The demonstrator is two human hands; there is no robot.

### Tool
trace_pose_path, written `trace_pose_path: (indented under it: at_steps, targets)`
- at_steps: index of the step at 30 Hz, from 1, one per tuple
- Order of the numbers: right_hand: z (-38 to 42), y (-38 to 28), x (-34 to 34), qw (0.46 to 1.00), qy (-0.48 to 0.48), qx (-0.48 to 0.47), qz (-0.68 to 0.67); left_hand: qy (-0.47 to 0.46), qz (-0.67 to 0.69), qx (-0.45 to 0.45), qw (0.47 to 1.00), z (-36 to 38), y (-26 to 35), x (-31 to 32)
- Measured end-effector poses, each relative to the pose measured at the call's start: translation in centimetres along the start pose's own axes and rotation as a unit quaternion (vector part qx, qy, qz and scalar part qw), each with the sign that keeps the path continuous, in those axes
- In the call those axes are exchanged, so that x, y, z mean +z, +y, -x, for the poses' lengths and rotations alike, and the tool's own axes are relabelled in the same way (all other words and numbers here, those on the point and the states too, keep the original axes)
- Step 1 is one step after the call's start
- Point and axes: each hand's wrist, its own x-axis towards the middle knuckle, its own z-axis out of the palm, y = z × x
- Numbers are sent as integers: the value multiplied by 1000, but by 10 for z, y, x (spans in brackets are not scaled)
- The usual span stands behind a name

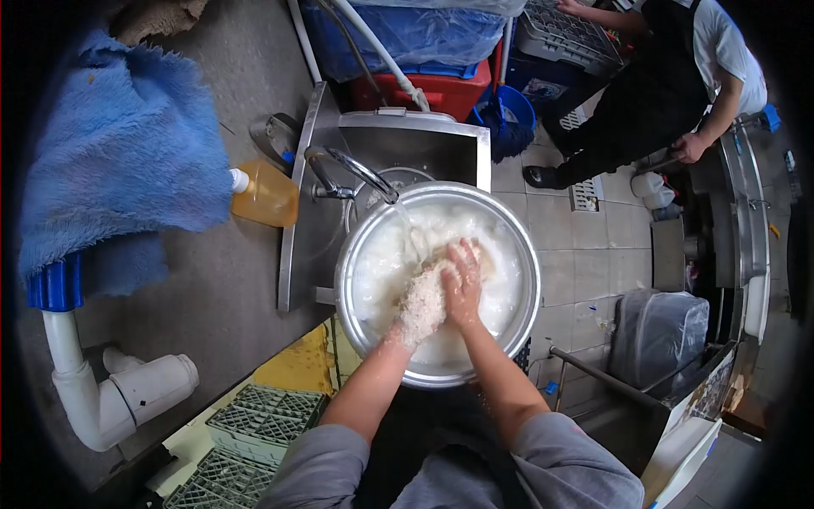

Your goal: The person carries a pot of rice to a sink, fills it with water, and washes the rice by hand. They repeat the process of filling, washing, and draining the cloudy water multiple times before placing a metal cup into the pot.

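Note:
A large round metal pot (532, 293) holds cloudy white water (500, 310) and pale rice grains. Inside it, my left hand (415, 318) is thickly coated with wet rice (424, 299) and holds a clump of it. Its fingertips are partly hidden beside the other hand. My right hand (462, 284) lies against the left one and the rice, with its fingers stretched out and a few grains stuck to them. From the curved faucet (360, 170) above the far rim, a stream of water runs into the pot.
The pot stands at a steel sink (407, 136). On the left counter lie a blue towel (127, 136) and an amber bottle (267, 195). Green racks (263, 416) sit lower left. A person (678, 93) in dark clothing stands at upper right, near a blue bucket (513, 106).

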Motion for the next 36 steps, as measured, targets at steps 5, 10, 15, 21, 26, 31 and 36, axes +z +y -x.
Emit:
trace_pose_path:
  at_steps: [5, 10, 15, 21, 26, 31, 36]
  targets:
    - [21, -38, 2, 992, -76, -105, -7, -19, 272, 80, 959, -6, -49, 30]
    - [12, 6, -11, 998, -18, 38, 41, -22, 512, -152, 845, 15, -51, 24]
    - [19, 77, -23, 921, 126, 363, -57, 312, 387, -371, 784, 11, 9, -21]
    - [-49, 92, -12, 727, 167, 613, -263, 165, 533, -295, 776, -41, -82, -42]
    - [-69, 132, 18, 795, -56, 417, -437, 115, 557, -263, 779, -85, -65, -42]
    - [-69, -10, 11, 949, -182, 152, -210, -20, -88, 11, 996, -89, -116, -15]
    - [-40, -36, 6, 987, -74, -143, 23, -87, -918, 151, -356, -50, -51, 0]
